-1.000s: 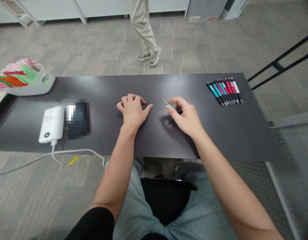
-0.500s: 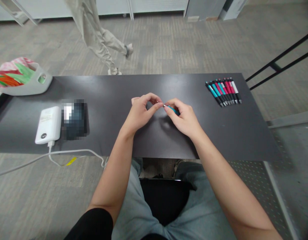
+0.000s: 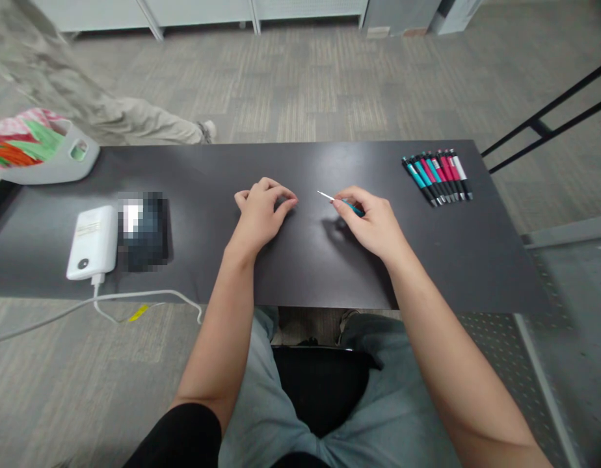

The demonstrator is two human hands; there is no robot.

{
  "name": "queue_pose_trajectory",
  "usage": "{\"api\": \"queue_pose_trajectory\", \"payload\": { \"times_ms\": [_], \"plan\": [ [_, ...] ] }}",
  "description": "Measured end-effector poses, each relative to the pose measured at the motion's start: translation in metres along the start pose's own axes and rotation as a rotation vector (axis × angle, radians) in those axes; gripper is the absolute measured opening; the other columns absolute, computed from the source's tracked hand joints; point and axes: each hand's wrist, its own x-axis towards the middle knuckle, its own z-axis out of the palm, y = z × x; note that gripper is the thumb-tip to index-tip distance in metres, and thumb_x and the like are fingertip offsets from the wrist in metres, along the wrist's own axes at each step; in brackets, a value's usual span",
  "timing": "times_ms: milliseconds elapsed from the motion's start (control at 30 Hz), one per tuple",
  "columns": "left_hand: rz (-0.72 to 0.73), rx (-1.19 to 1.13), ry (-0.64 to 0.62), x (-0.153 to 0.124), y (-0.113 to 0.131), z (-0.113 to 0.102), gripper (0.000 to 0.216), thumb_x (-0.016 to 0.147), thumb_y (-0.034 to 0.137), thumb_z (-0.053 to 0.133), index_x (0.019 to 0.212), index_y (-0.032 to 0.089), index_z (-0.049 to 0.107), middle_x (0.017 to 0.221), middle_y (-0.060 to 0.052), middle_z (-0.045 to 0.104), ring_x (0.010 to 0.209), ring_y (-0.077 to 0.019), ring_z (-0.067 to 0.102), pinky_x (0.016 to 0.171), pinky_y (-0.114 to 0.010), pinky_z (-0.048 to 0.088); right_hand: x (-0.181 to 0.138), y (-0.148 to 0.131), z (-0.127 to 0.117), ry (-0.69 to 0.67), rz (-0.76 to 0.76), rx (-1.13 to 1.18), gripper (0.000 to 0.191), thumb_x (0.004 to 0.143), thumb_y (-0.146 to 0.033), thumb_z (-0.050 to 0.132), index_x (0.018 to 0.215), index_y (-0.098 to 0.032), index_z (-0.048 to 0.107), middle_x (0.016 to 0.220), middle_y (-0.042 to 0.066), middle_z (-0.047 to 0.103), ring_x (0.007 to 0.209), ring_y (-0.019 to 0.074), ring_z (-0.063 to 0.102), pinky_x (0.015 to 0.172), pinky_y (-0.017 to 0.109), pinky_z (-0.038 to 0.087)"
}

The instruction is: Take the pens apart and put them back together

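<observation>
My right hand (image 3: 371,221) is closed on a teal pen part (image 3: 352,206) whose thin refill tip (image 3: 324,195) sticks out to the left. My left hand (image 3: 261,211) rests on the dark table (image 3: 305,273) with its fingers curled and pinched; what they hold, if anything, is too small to make out. The two hands are a short gap apart. A row of several teal, pink and white pens (image 3: 437,175) lies at the table's far right.
A white power bank (image 3: 92,242) with a cable (image 3: 134,300) and a dark blurred device (image 3: 142,231) lie at the left. A grey basket (image 3: 47,156) of colourful items sits at the far left edge. A person's legs (image 3: 134,120) pass behind the table.
My hands met at the pen's tip half a second ago and have drawn apart again. My left hand has gone back down to the table. The person behind has walked to the left.
</observation>
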Motion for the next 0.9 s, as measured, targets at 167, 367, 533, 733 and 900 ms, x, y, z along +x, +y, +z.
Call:
{"api": "queue_pose_trajectory", "payload": {
  "times_ms": [167, 367, 533, 733, 900],
  "plan": [
    [0.051, 0.118, -0.081, -0.001, 0.004, 0.008, 0.018, 0.118, 0.027, 0.075, 0.114, 0.033, 0.091, 0.142, -0.010, 0.082, 0.145, -0.0388, 0.066, 0.132, -0.064, 0.038, 0.000, 0.002, 0.004, -0.037, 0.001, -0.051, 0.030, 0.115, -0.059, 0.075, 0.114, -0.031, 0.088, 0.093, 0.003, 0.085, 0.088, 0.0289, 0.076, 0.087, 0.040, 0.058],
    [0.066, 0.102, -0.046, 0.000, 0.003, 0.011, 0.012, 0.114, 0.029, 0.079, 0.118, 0.034, 0.090, 0.142, -0.010, 0.083, 0.145, -0.0393, 0.066, 0.132, -0.065, 0.035, -0.001, -0.002, 0.010, -0.051, -0.015, -0.080, 0.031, 0.118, -0.058, 0.072, 0.119, -0.033, 0.091, 0.109, 0.006, 0.091, 0.098, 0.0324, 0.082, 0.096, 0.042, 0.063],
    [0.047, 0.040, 0.028, 0.000, 0.001, 0.007, 0.011, 0.116, 0.029, 0.078, 0.119, 0.034, 0.087, 0.141, -0.008, 0.086, 0.143, -0.0388, 0.070, 0.132, -0.065, 0.038, -0.001, -0.002, 0.011, -0.059, -0.017, -0.076, 0.031, 0.119, -0.055, 0.070, 0.121, -0.033, 0.092, 0.115, 0.006, 0.093, 0.102, 0.0332, 0.084, 0.100, 0.043, 0.064],
    [0.217, -0.325, 0.051, 0.001, 0.003, 0.011, 0.021, 0.110, 0.033, 0.088, 0.131, 0.032, 0.087, 0.127, -0.004, 0.091, 0.118, -0.0301, 0.083, 0.123, -0.051, 0.054, -0.001, -0.004, 0.014, -0.060, -0.046, -0.026, 0.031, 0.119, -0.051, 0.069, 0.121, -0.031, 0.092, 0.118, 0.005, 0.094, 0.102, 0.0314, 0.083, 0.101, 0.043, 0.064],
    [0.209, -0.532, 0.067, 0.009, 0.002, 0.020, 0.023, 0.111, 0.047, 0.090, 0.101, 0.028, 0.082, 0.104, -0.003, 0.089, 0.103, -0.0261, 0.081, 0.107, -0.041, 0.064, -0.001, -0.007, 0.014, -0.065, -0.071, -0.015, 0.033, 0.120, -0.057, 0.070, 0.124, -0.032, 0.091, 0.117, 0.005, 0.093, 0.101, 0.0312, 0.082, 0.099, 0.043, 0.063]
  ]
}}
